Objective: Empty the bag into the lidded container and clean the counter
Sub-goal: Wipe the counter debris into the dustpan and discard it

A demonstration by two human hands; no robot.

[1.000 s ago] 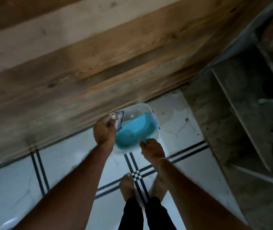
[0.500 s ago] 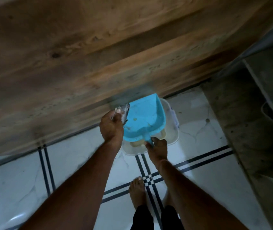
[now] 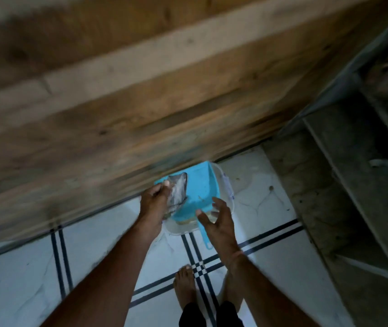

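A clear plastic container point(image 3: 229, 190) stands on the white floor against the wooden front. A turquoise dustpan point(image 3: 200, 187) lies across its top, its handle point(image 3: 204, 238) sticking out toward me. My left hand point(image 3: 152, 204) is closed on a crumpled clear plastic bag point(image 3: 178, 191) held over the dustpan's left side. My right hand point(image 3: 216, 218) hovers just above the dustpan's handle with fingers spread, holding nothing.
A tall wooden front point(image 3: 141, 102) fills the upper view. At the right stands a grey stone shelf unit point(image 3: 344, 185) with dim objects on it. White floor tiles with dark stripes point(image 3: 200, 267) lie under my bare feet point(image 3: 185, 289).
My right hand has let go of the dustpan handle and opened. The dustpan now rests on the container. My left hand brought the bag over the dustpan.
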